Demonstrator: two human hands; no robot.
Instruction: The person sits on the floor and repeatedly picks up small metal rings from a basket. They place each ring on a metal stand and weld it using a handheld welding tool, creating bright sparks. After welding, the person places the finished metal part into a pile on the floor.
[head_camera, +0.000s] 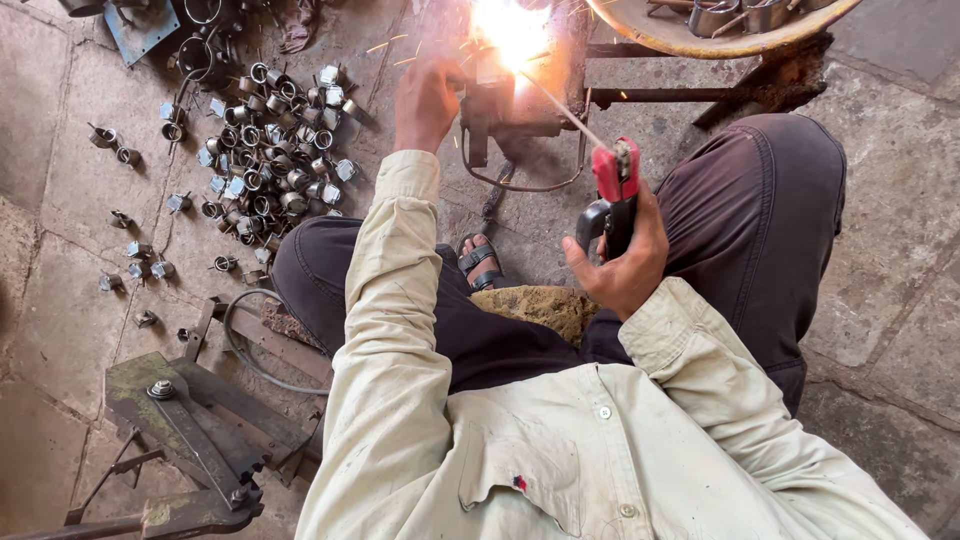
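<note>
Cream shirt sleeves (400, 330) are reaching forward; right hand (622, 260) is gripping a red electrode holder (612, 195), left hand (425, 100) is steadying the sparking metal workpiece (515, 95), fingers closed on it.

Rough stone-slab floor (900, 200) w/ dirty joints, daylight from above, small metal rings (270, 150) scattered at left, rusty metal frame (200, 430) bottom left.
</note>
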